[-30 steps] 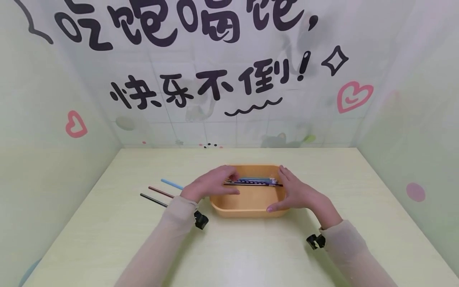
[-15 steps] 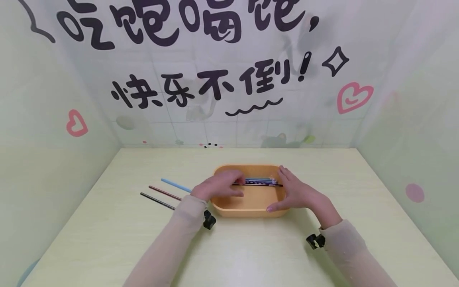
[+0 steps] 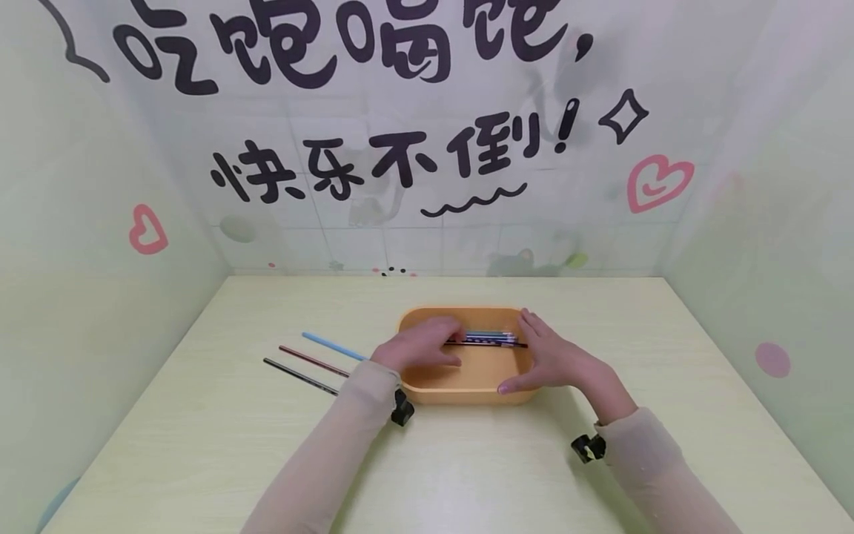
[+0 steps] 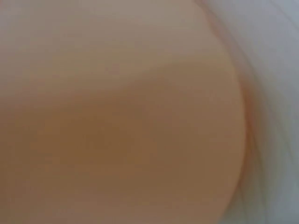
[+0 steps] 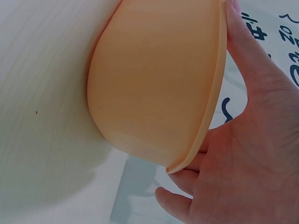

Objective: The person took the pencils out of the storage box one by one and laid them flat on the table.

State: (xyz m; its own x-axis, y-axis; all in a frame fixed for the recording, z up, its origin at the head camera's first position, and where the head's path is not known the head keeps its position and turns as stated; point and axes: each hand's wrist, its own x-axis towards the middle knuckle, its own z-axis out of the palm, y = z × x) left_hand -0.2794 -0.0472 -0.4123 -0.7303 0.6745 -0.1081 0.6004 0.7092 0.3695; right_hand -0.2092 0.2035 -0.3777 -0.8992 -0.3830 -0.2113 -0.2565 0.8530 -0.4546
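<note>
An oval light-orange plastic box [image 3: 467, 396] sits on the table, with several slim pencils [image 3: 494, 339] lying along its far inner side. My left hand [image 3: 423, 345] reaches inside over the left part of these pencils, its fingertips bent down by them and its thumb held apart. Its fingertips are partly hidden, and the left wrist view is a blur of the orange box wall. At the right end, my right hand [image 3: 550, 356] holds the box by its rim, thumb on the near side and fingers on the far side. The right wrist view shows this hand at the rim [image 5: 212, 112].
Left of the box, a blue stick [image 3: 333, 345], a reddish-brown stick [image 3: 310, 359] and a dark stick [image 3: 296, 374] lie slanted, partly covered by the left sleeve [image 3: 347, 430]. A printed curtain [image 3: 414, 245] stands along the back edge of the pale table [image 3: 467, 460].
My left hand has slid to the right inside the box, along the pencils, covering more of them. More of the three loose sticks shows. My right hand and the box stay in place.
</note>
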